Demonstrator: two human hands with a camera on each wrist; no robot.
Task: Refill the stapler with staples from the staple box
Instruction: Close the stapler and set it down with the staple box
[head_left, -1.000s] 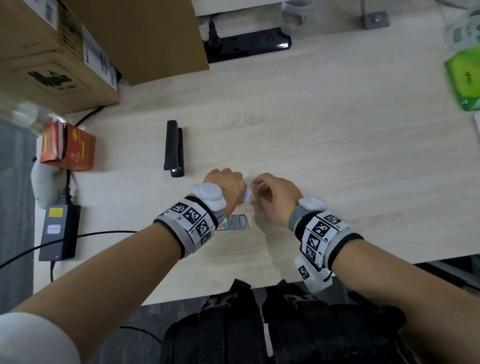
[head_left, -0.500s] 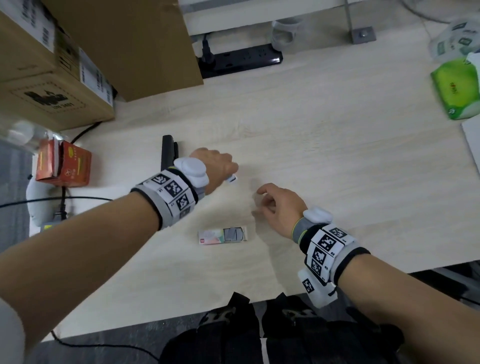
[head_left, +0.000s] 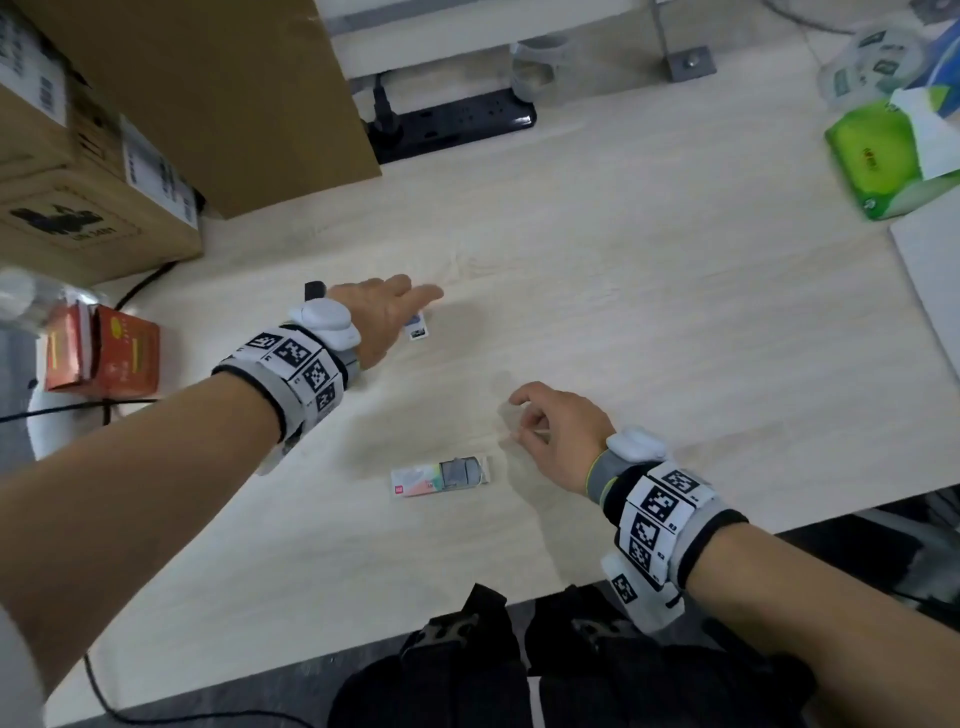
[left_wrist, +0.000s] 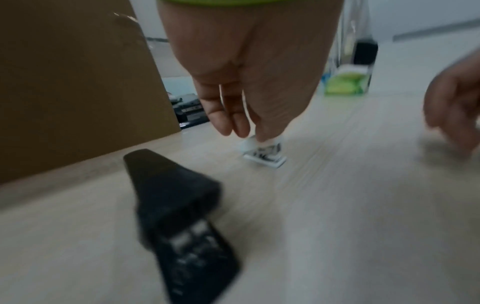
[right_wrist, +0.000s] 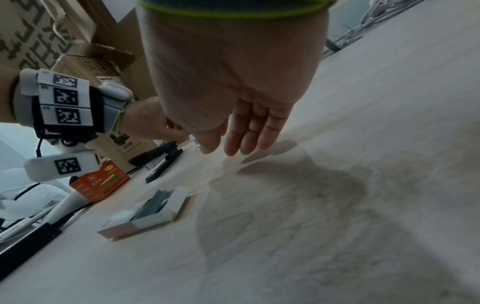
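An office desk: pale wood desktop (head_left: 623, 291), cardboard boxes (head_left: 197, 93), power strip (head_left: 457, 122), tissue pack (head_left: 878, 161).

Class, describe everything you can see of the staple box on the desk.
The staple box is a small, flat cardboard box, white with a pinkish printed end. It lies flat on the pale wooden desk and is slid open, showing grey staple strips inside. It sits near the front edge, between the two arms; neither hand touches it.

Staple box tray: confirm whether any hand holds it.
No; the staple box tray lies alone on the desk, apart from both hands.
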